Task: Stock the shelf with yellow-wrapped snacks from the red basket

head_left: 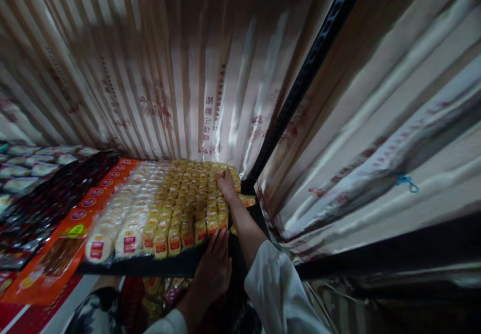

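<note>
Rows of small yellow-wrapped snack packs [188, 203] stand close together on a dark shelf [150, 265], with red-and-white labels on their front ends. My left hand [216, 261] rests its outstretched fingers against the front of these packs, near the right end. Further back, my right hand [227, 187] lies over the rightmost rows, fingers pointing to the rear and slightly apart. Neither hand shows a pack lifted in it. A few yellow packs [248, 201] lie to the right of my right wrist, partly hidden by the arm.
Left of the yellow rows are clear-wrapped round white cakes [99, 241], an orange packet of brown sticks [63, 254] and dark shiny packets [45, 193]. Printed pleated sheeting [188, 83] hangs behind. A black perforated post [300, 83] rises at the shelf's back right corner.
</note>
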A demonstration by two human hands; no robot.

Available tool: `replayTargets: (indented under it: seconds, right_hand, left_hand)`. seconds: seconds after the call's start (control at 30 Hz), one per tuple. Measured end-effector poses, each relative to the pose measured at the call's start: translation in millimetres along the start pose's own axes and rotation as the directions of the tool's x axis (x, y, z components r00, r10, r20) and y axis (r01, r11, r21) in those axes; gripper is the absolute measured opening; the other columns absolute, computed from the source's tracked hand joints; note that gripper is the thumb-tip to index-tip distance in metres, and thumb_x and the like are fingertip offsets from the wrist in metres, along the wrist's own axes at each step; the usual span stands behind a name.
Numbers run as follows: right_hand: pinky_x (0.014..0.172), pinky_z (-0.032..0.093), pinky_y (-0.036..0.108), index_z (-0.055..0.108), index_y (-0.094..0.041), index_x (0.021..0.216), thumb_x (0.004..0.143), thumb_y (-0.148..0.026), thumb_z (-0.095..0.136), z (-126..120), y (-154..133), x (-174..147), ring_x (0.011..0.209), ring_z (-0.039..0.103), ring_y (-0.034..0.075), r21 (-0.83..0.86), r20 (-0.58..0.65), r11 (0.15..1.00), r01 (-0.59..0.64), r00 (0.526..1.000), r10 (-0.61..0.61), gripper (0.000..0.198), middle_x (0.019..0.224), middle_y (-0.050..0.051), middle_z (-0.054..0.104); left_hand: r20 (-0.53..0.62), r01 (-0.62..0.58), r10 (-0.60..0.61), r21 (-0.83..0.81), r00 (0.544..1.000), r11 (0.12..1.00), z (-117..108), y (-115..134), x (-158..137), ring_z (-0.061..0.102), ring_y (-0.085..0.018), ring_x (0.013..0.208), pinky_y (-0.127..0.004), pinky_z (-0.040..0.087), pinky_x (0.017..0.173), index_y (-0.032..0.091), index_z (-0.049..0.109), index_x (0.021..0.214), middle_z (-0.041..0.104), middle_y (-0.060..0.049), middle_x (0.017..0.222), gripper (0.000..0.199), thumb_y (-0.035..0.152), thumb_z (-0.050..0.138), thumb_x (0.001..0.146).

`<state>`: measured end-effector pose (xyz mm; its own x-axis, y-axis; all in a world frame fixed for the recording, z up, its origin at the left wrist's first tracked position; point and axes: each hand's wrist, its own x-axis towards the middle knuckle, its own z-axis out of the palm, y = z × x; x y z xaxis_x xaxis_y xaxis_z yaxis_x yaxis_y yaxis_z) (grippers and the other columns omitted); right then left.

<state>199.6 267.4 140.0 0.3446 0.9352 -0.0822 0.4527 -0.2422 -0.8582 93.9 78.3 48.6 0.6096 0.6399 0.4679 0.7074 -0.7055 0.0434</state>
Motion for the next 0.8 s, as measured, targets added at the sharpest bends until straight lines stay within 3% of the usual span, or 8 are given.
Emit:
replayTargets:
  seconds: [0.17, 0.27, 0.33, 0.4, 0.43, 0.5, 0.67, 0.8]
  right_hand:
    - [0.108, 0.029, 0.035, 0.041, -0.005, 0.131, 0.085, -0.035, 0.043, -1, -13, -5, 0.128, 0.041, 0.026, -0.053, -0.03, 0.999, -0.008, 1.0, 0.006, 0.054, 0.135, 0.019, 0.047]
    - [0.109, 0.027, 0.034, 0.045, -0.007, 0.128, 0.084, -0.029, 0.044, -7, -24, -15, 0.131, 0.038, 0.023, -0.101, -0.093, 0.985, 0.138, 0.985, -0.148, 0.049, 0.135, 0.017, 0.047]
    - [0.108, 0.029, 0.036, 0.047, -0.009, 0.126, 0.085, -0.028, 0.041, -17, -22, -28, 0.128, 0.04, 0.022, -0.113, -0.221, 0.952, 0.284, 0.927, -0.303, 0.046, 0.132, 0.016, 0.05]
    - [0.105, 0.034, 0.039, 0.05, -0.011, 0.123, 0.087, -0.031, 0.039, -32, -9, -47, 0.121, 0.046, 0.022, -0.1, -0.397, 0.914, 0.392, 0.827, -0.398, 0.043, 0.126, 0.015, 0.054]
    - [0.102, 0.037, 0.04, 0.052, -0.012, 0.12, 0.087, -0.033, 0.039, -40, 2, -57, 0.116, 0.049, 0.022, -0.098, -0.482, 0.905, 0.414, 0.776, -0.407, 0.041, 0.121, 0.014, 0.056]
    - [0.094, 0.043, 0.04, 0.055, -0.014, 0.115, 0.087, -0.037, 0.041, -53, 30, -80, 0.106, 0.054, 0.022, -0.091, -0.582, 0.919, 0.384, 0.729, -0.362, 0.039, 0.112, 0.013, 0.059]
    - [0.077, 0.052, 0.037, 0.057, -0.01, 0.112, 0.083, -0.048, 0.045, -57, 99, -128, 0.092, 0.057, 0.023, -0.018, -0.519, 0.973, 0.23, 0.83, -0.205, 0.048, 0.105, 0.016, 0.058]
    - [0.07, 0.054, 0.035, 0.055, -0.007, 0.118, 0.079, -0.054, 0.051, -44, 121, -142, 0.094, 0.058, 0.025, 0.03, -0.423, 0.986, 0.167, 0.895, -0.139, 0.061, 0.107, 0.019, 0.058]
  left_hand:
    - [0.023, -0.002, 0.002, -0.004, 1.0, 1.0, -2, -1, 1, 0.025, -0.028, 0.137, -0.046, 0.02, 0.114, 0.0, 0.039, 0.134, 0.036, -0.019, 0.143, 0.051, 0.025, 0.036, 0.09]
    - [0.043, -0.005, 0.005, 0.011, 0.999, 1.0, -4, -1, 2, 0.027, -0.027, 0.137, -0.045, 0.02, 0.114, 0.0, 0.04, 0.134, 0.039, -0.019, 0.142, 0.05, 0.024, 0.036, 0.089]
    - [0.061, -0.005, 0.003, 0.038, 0.998, 0.999, -5, 0, 2, 0.029, -0.026, 0.136, -0.045, 0.021, 0.114, 0.0, 0.041, 0.133, 0.039, -0.02, 0.142, 0.05, 0.024, 0.036, 0.089]
    - [0.078, -0.005, 0.0, 0.06, 0.997, 0.998, -5, 1, 2, 0.028, -0.026, 0.136, -0.044, 0.022, 0.114, 0.0, 0.043, 0.132, 0.038, -0.019, 0.142, 0.049, 0.024, 0.037, 0.089]
    - [0.088, -0.005, -0.001, 0.065, 0.996, 0.998, -4, 1, 1, 0.027, -0.026, 0.137, -0.044, 0.023, 0.114, 0.001, 0.043, 0.132, 0.038, -0.019, 0.143, 0.049, 0.024, 0.037, 0.089]
    - [0.115, -0.004, -0.004, 0.068, 0.993, 0.998, -2, 1, 2, 0.026, -0.025, 0.137, -0.043, 0.024, 0.113, 0.001, 0.044, 0.131, 0.038, -0.018, 0.143, 0.048, 0.023, 0.037, 0.088]
    - [0.195, 0.01, -0.016, 0.032, 0.981, 0.999, -2, 0, 3, 0.023, -0.025, 0.138, -0.042, 0.025, 0.113, -0.001, 0.045, 0.13, 0.039, -0.019, 0.142, 0.05, 0.022, 0.036, 0.086]
    - [0.196, 0.034, -0.033, -0.004, 0.98, 0.999, -2, 0, 3, 0.019, -0.024, 0.14, -0.042, 0.023, 0.114, -0.001, 0.043, 0.131, 0.037, -0.019, 0.143, 0.051, 0.022, 0.037, 0.086]
